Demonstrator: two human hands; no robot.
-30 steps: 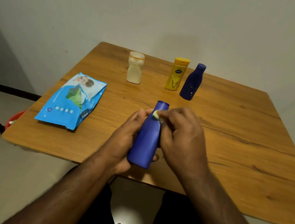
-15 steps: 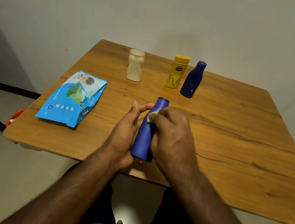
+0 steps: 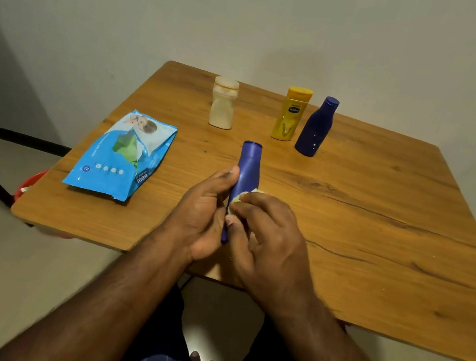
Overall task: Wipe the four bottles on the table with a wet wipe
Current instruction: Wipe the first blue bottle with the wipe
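A blue bottle (image 3: 248, 169) is held over the near part of the wooden table (image 3: 380, 223), its cap pointing away from me. My left hand (image 3: 204, 215) grips its left side. My right hand (image 3: 268, 236) presses a small pale wet wipe (image 3: 240, 197) against the bottle's lower body and hides most of the wipe. Three more bottles stand at the back: a cream-white one (image 3: 224, 103), a yellow one (image 3: 291, 113) and a dark blue one (image 3: 316, 127).
A blue pack of wet wipes (image 3: 122, 156) lies flat on the table's left side. A red object (image 3: 29, 183) peeks out below the left table edge. The wall stands right behind the table. My legs are under the near edge.
My right hand with the wipe slid down the blue bottle from near its neck toward its lower body. The bottle now sits lower between my hands.
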